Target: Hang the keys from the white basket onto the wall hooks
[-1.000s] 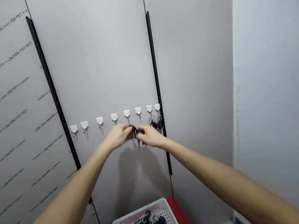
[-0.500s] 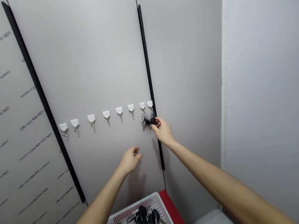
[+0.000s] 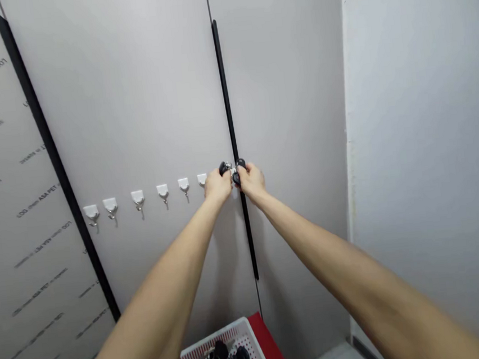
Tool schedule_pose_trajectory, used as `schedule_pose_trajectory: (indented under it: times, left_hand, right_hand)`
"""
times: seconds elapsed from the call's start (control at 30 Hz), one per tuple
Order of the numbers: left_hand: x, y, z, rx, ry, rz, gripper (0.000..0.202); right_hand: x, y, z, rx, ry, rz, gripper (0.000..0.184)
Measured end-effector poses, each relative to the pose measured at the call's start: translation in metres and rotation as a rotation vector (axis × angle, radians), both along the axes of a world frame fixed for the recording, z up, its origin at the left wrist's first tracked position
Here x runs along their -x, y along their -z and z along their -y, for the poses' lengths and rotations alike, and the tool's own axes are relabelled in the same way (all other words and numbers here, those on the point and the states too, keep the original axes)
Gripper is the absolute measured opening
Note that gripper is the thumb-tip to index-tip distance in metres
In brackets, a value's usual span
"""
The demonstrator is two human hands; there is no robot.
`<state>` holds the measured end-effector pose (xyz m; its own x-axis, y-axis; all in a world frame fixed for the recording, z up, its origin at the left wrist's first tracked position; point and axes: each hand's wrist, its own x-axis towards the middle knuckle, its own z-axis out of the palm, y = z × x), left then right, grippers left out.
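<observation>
A row of small white wall hooks [image 3: 162, 191] runs across a grey cabinet door. Both my hands are raised to the right end of that row, beside the black door strip [image 3: 232, 140]. My left hand [image 3: 217, 185] is closed on a black key bunch [image 3: 224, 168] at a hook. My right hand [image 3: 251, 179] is closed on another black key bunch [image 3: 240, 164] right next to it. The hooks under my hands are hidden. The hooks further left hang bare.
A white perforated basket [image 3: 233, 336] with several keys and fobs sits low in view on a red surface [image 3: 268, 340]. A white wall [image 3: 421, 128] closes in the right side. A film-covered panel [image 3: 8, 196] leans at the left.
My left hand has risen from below the hooks to the right end of the row. My right hand has shifted up slightly. Both now grip the key bunches there.
</observation>
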<state>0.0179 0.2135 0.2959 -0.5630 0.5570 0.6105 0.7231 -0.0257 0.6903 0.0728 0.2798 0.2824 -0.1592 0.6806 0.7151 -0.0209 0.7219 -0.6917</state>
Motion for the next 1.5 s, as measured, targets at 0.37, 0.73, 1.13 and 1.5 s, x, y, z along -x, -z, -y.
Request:
schedule_pose_trajectory:
  times: [0.37, 0.73, 1.13, 1.5]
  left_hand:
    - [0.003, 0.15, 0.125, 0.367, 0.126, 0.11, 0.015]
    - [0.032, 0.206, 0.18, 0.208, 0.106, 0.712, 0.028]
    - [0.023, 0.161, 0.188, -0.033, 0.498, 0.898, 0.055]
    - [0.017, 0.169, 0.186, 0.022, 0.427, 0.879, 0.054]
  right_hand:
    - [-0.014, 0.139, 0.098, 0.058, -0.64, 0.563, 0.016]
    - [-0.009, 0.197, 0.127, 0.445, -0.691, 0.67, 0.041]
    - [0.019, 0.146, 0.169, 0.774, -1.193, 0.373, 0.052]
    - [0.015, 0.156, 0.167, 0.723, -1.124, 0.421, 0.052]
